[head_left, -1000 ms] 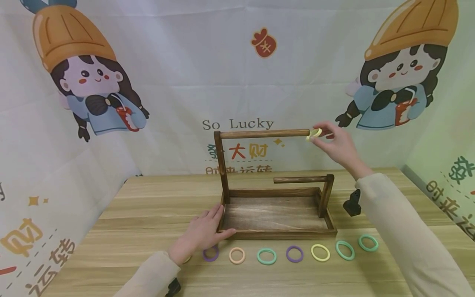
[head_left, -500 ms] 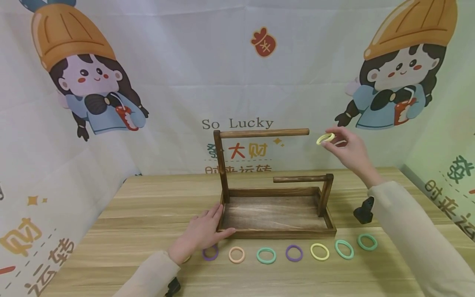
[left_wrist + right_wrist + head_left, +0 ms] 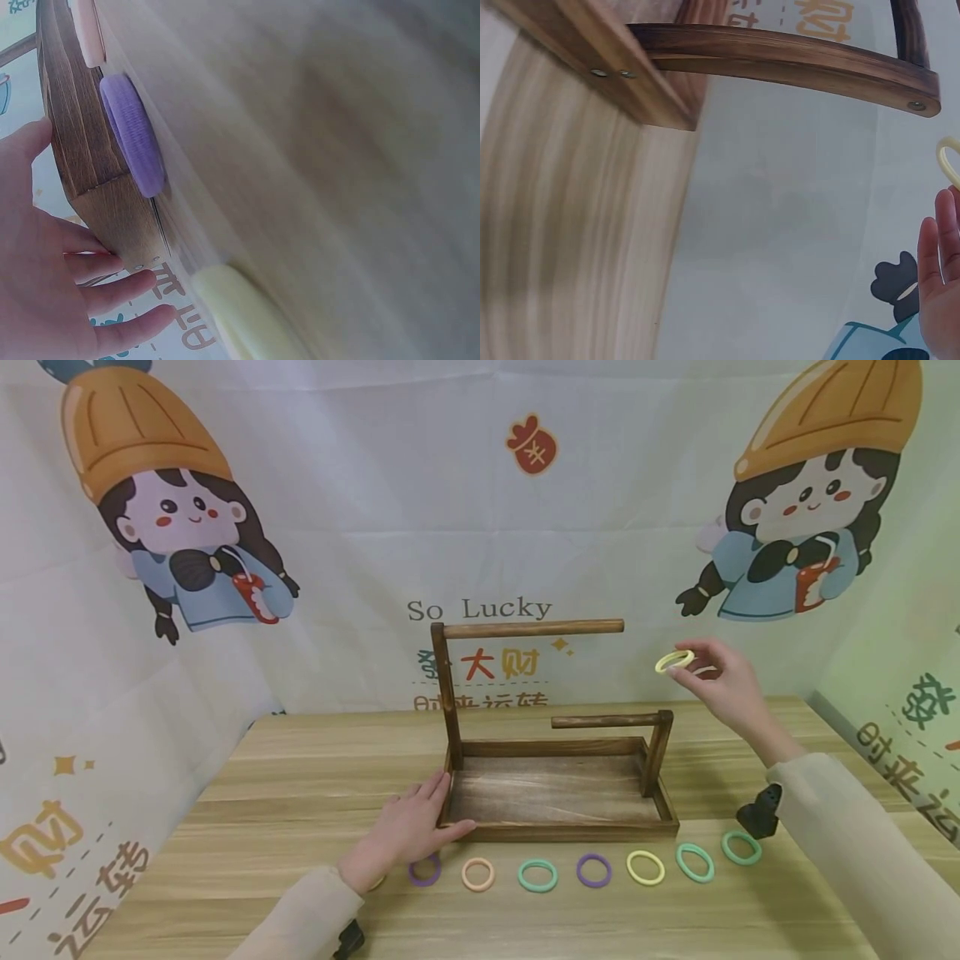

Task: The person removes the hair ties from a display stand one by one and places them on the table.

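Observation:
My right hand [image 3: 723, 681] pinches a pale yellow hair tie [image 3: 675, 662] between thumb and fingers, in the air right of the rack's upper bar. In the right wrist view, part of this yellow hair tie [image 3: 946, 159] shows above the fingertips. A dark brown wooden rack [image 3: 562, 833] has a shallow tray base, a high bar [image 3: 534, 629] from the left post and a lower bar [image 3: 603, 722] from the right post. Both bars are bare. My left hand [image 3: 405, 827] rests at the tray's left front corner, fingers extended along the side and thumb on the front rim.
Before the tray lies a row of hair ties: purple [image 3: 425, 870], peach [image 3: 478, 874], green [image 3: 537, 876], purple [image 3: 594, 871], yellow [image 3: 646, 867] and two more green. Another yellow hair tie [image 3: 244, 315] is mostly hidden by the left hand. Printed cloth [image 3: 360, 485] hangs behind the table.
My right hand has drawn the yellow hair tie away from the high bar's free end, rightward and down. The left hand and the rack have stayed put.

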